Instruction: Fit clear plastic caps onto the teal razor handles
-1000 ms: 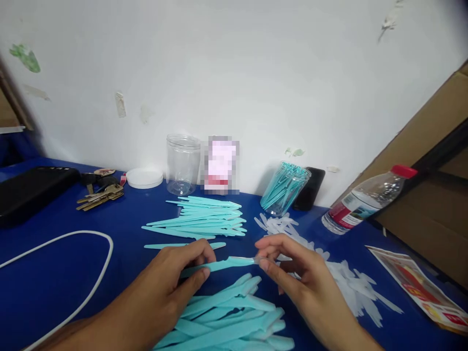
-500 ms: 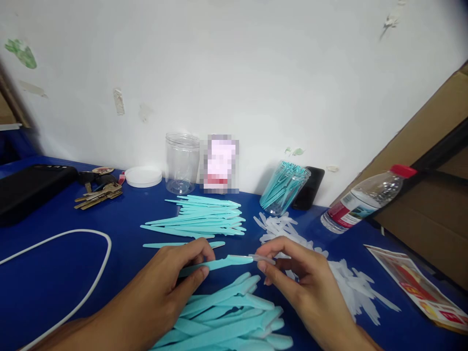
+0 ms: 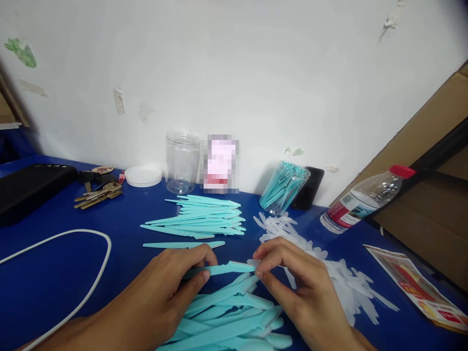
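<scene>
My left hand (image 3: 183,282) pinches the handle of a turquoise eyebrow razor (image 3: 228,268) between thumb and fingers, its blade end pointing right. At that end, my right hand (image 3: 296,282) is closed on a small translucent blade cap (image 3: 252,262), mostly hidden by the fingertips; how far it covers the blade I cannot tell. Under the hands lies a heap of turquoise razors (image 3: 226,326). Beyond them is a row of similar razors (image 3: 204,217), with a single razor (image 3: 164,244) just in front. Loose translucent caps (image 3: 351,287) are scattered beside and behind my right hand.
Against the wall stand a clear jar (image 3: 183,165), a phone-like blurred panel (image 3: 220,163) and a tilted jar of turquoise sticks (image 3: 283,187). A white lid (image 3: 143,176), keys (image 3: 98,195) and white cable (image 3: 106,248) are left; a bottle (image 3: 361,204) and packet (image 3: 417,287) right.
My right hand has shifted slightly left and its fingertips now meet the razor's blade end. The razor's front end has dropped a little; the cap is more hidden.
</scene>
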`<state>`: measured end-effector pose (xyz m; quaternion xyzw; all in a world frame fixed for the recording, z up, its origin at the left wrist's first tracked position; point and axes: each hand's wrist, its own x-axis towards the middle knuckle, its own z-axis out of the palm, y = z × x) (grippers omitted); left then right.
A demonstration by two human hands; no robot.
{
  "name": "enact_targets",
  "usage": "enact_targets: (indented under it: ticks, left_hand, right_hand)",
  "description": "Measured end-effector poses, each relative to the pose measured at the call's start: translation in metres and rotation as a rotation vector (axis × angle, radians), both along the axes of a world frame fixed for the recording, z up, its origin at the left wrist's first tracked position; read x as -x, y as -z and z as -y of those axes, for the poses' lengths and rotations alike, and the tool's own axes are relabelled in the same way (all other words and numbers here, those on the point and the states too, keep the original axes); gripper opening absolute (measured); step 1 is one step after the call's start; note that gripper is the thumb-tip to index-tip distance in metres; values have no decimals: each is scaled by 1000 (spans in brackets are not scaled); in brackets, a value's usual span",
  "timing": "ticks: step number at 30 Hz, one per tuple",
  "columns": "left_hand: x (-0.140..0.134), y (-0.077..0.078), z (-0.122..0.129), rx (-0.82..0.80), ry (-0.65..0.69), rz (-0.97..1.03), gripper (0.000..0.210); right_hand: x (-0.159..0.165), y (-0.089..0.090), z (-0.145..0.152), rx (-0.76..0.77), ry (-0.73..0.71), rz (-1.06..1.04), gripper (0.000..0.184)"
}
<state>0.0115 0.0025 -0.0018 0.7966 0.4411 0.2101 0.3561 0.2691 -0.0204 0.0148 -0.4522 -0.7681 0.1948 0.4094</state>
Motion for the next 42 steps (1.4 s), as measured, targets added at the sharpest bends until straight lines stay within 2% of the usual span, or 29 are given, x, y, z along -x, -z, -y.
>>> enact_targets:
  ticks: [7,10,13,17,21,25,29,34,38,42]
  left_hand:
    - [1,-3,5,16,3,16,29]
    - [-1,-3,5,12,-12,25,31]
    - [-4,-4,6,-32,-115,60,29]
    - [-7,-5,8,-36,-195,100,29]
    - [-8,-4,8,-40,-177,113,29]
    - [-8,-3,8,-56,-180,105,28]
    - [-7,-2,6,-59,-187,126,26]
    - [-4,-1,2,-29,-62,52,29]
    - [-4,-1,3,-26,-106,60,28]
    - [-3,-4,3,-1,-13,52,29]
  right_hand:
    - [1,-2,3,-54,-13,38,23]
    - [1,-4,3,-42,18,-21,22]
    - [1,-8,-1,59,112,-204,4]
    - [1,-14,-8,239,197,-381,23]
    - [2,-19,-11,398,132,-458,36]
    - [5,-19,-11,560,74,-414,48]
    - [6,-15,-11,633,69,-396,52]
    - [8,-10,-10,674,63,-361,51]
    - [10,-10,-7,649,55,-296,48]
    - [10,-9,-4,632,37,-251,47]
